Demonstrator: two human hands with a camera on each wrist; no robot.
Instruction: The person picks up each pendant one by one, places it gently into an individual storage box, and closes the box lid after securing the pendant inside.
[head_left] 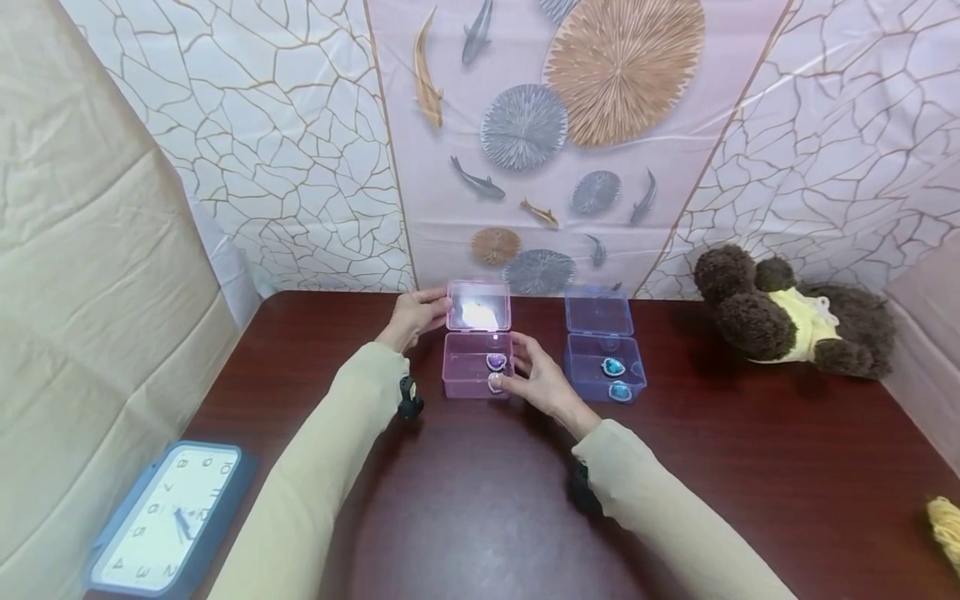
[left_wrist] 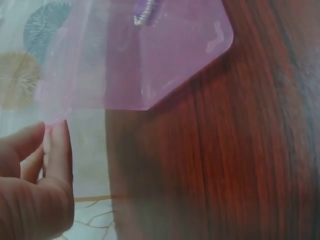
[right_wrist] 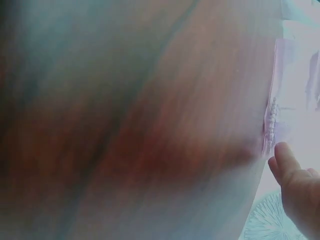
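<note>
A clear pink plastic box stands with its lid raised at the back of the table. In the left wrist view, thumb and fingers of my left hand pinch the lid's edge; in the head view that hand is at the lid's left side. My right hand holds the box's right side, thumb toward the front and fingers farther back. Inside the box lie a purple heart-shaped gem and a pale gem, which the thumb partly covers. The right wrist view shows my right hand at the box's edge.
A blue plastic box with its lid up stands to the right, with two blue gems in it. A brown plush toy lies at the back right. A blue-framed clock is at the front left, yellow yarn at the right edge.
</note>
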